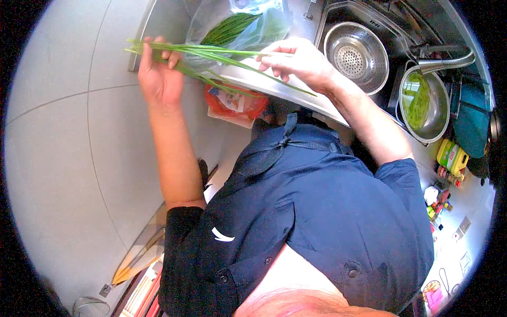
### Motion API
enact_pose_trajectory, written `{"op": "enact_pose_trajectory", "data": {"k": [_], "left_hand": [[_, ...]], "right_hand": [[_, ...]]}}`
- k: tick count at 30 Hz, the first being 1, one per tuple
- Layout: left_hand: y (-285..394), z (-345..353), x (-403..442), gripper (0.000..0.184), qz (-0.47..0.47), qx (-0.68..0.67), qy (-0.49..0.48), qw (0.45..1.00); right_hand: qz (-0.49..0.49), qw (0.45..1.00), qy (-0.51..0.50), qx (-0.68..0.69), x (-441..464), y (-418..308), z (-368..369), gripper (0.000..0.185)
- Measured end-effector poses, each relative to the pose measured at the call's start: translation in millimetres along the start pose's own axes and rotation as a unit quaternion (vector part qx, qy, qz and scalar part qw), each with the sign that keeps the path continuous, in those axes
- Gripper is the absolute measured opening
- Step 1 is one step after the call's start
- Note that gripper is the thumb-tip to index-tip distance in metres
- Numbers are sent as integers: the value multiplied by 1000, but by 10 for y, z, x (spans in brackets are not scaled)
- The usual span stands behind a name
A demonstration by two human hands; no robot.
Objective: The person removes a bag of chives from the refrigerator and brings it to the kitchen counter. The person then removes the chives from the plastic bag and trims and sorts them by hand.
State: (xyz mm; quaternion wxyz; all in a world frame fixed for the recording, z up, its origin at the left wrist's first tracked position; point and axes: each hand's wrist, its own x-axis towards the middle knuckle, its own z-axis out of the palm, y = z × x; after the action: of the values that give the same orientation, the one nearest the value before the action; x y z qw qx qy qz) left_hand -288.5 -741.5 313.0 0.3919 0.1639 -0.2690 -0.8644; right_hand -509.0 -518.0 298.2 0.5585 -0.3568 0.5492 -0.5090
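Left hand is raised on the left side, a few long chive-like stalks pinched between thumb and curled fingers; grip is nearly closed, cut-side or tip-side not readable at this resolution. Right hand is at the other end of the same stalks, thumb and fingertips drawn together in a light pinch on part of them, remaining fingers loosely bent. Stalks hang between the two hands, roughly level, some strands drooping away from the rest, above the white tabletop. More of the same greens lie in a clear plastic bag just beyond. Red plastic package is below the drooping strands. Sink on the right has a round steel colander and an oval steel strainer with sliced green pieces, under the faucet. Handling notes: left hand should anchor firm but not crush, stems look thin and likely bruise; right should work few strands at a time, pulling along their length, not sideways, so they don't snap or tangle. Main risk is the loose strands slipping out; gathering them square first would help.
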Motion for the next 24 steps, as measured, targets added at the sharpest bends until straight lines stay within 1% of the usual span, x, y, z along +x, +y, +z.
{"op": "enact_pose_trajectory", "data": {"k": [1, 3, 4, 6, 7, 9, 11, 13, 15, 17, 19, 21, 22, 24], "left_hand": [[6, 8, -14, 12, 0, 0, 0, 1000], [22, 41, -52, 16, 37, 39, 17, 998], [33, 69, -79, 16, 39, 39, 22, 998], [72, 124, -150, 18, 87, 113, 33, 989], [88, 155, -197, 18, 92, 113, 41, 988], [111, 217, -327, 19, 111, 141, 17, 984], [128, 238, -462, 20, 127, 150, 32, 980], [147, 248, -621, 21, 144, 158, 48, 976], [178, 271, -807, 21, 192, 193, 99, 957], [268, 276, -1060, 21, 220, 221, 129, 941], [348, 364, -1309, 21, 243, 250, 158, 924], [416, 481, -1506, 20, 263, 325, 218, 882], [444, 482, -1593, 20, 276, 328, 208, 879], [506, 492, -1707, 20, 279, 337, 217, 873]], "right_hand": [[7, 999, 6, 37, 1, 29, 18, 33], [13, 999, 4, 41, 22, 108, 46, 33], [20, 999, 2, 45, 23, 141, 63, 33], [23, 999, -5, 42, 24, 182, 113, 31], [21, 999, -9, 40, 32, 200, 136, 30], [28, 998, -33, 35, 51, 266, 188, 28], [34, 997, -58, 31, 82, 364, 245, 27], [71, 995, -63, 21, 118, 508, 314, 26], [82, 992, -92, 22, 135, 665, 327, 27], [48, 984, -85, -151, 151, 908, 350, 27], [45, 984, -113, -127, 146, 1144, 429, 29], [40, 964, -99, -244, 213, 1424, 501, 31], [42, 963, -103, -244, 263, 1568, 557, 31], [-64, 937, -95, -329, 399, 1827, 712, 27]]}}
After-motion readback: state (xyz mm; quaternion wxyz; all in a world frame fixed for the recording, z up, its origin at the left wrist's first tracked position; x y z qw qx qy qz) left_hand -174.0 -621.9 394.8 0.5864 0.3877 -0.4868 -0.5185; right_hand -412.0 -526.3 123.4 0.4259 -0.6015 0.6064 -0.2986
